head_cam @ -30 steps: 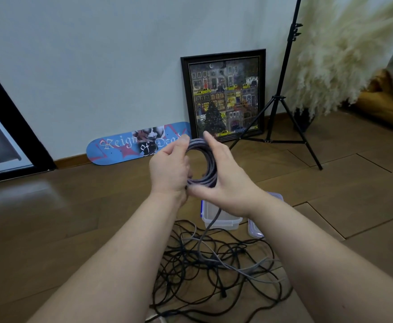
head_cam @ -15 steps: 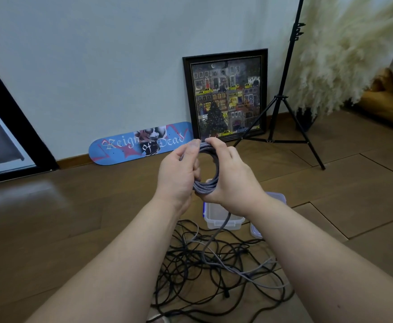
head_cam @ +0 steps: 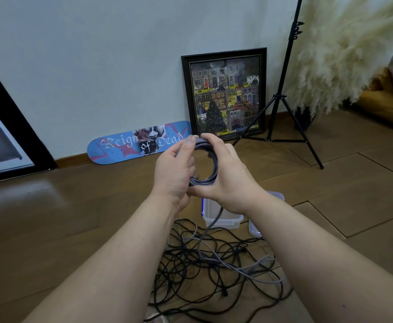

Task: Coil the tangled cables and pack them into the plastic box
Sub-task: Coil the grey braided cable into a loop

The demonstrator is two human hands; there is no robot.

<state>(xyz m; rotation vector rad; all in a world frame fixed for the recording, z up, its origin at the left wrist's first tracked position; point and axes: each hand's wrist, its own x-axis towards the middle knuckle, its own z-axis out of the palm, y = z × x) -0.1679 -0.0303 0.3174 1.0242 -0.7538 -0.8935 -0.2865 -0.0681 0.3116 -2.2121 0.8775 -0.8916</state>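
Both hands raised in front, closed around one coil of grey braided cable (head_cam: 206,163). Left hand (head_cam: 174,171) wrapped around the coil's left side, fingertips pinching the loops at the top. Right hand (head_cam: 229,176) cupping the right side, forefinger curled over the top, thumb pressed under the bottom run. Several loops already stacked, held upright and facing forward.

Judged mid-coil on the first cable: a free tail (head_cam: 210,223) dropping from beneath the right hand, past the box, into the heap. Next move likely needs the left hand to keep the loops pinched while the right draws up more slack and lays on another turn; possible snagging where the grey run threads through the black ones.

Below, a tangle of thin black cables (head_cam: 204,271) spread on the floor between the forearms, the grey run crossing it toward the right. Just beyond the tangle, a clear plastic box (head_cam: 222,217) with a blue clip, open, nothing seen inside; its lid (head_cam: 256,230) lying flat just to the right, partly hidden by the right forearm.

Brown wood-plank floor (head_cam: 74,217), glossy. Against the pale wall: a blue skateboard deck (head_cam: 121,149), a dark-framed picture of a night street with a Christmas tree (head_cam: 224,99), a black tripod stand (head_cam: 281,99). Farther right, cream pampas grass (head_cam: 344,54) and a mustard cushion (head_cam: 381,101). Far left, a black-framed panel (head_cam: 7,127).
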